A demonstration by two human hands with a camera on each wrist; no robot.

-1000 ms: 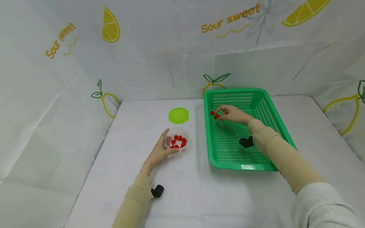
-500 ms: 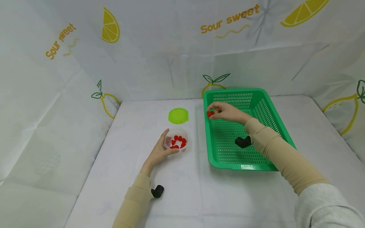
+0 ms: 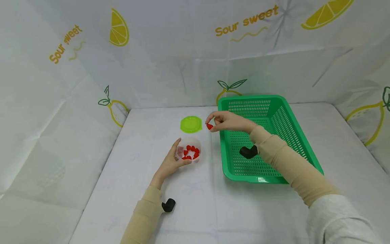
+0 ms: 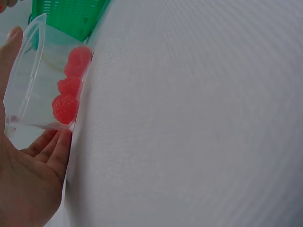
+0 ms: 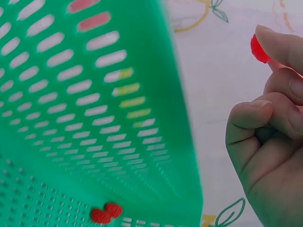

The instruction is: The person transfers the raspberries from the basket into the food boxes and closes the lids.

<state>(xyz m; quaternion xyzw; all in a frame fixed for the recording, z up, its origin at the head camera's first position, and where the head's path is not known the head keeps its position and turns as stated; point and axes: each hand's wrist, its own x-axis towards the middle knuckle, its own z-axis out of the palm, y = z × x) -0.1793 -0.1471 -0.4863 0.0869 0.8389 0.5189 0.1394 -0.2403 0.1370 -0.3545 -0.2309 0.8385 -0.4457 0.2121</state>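
Note:
My left hand grips a clear plastic tub standing on the table, thumb on the near side and fingers on the far side. Several red raspberries lie on its bottom, seen through the wall in the left wrist view. Between thumb and index finger, my right hand pinches one raspberry. That hand is just past the left rim of the green basket, above the tub's level in the head view. Two more raspberries lie inside the basket, hidden by the right hand in the head view.
A lime-green lid lies flat behind the tub. The perforated basket takes up the right part of the white-covered table. Hanging white sheets with lemon prints enclose the back and sides.
My right hand has picked up a raspberry inside the basket and carried it left, over the rim. The left hand and the tub have stayed in place.

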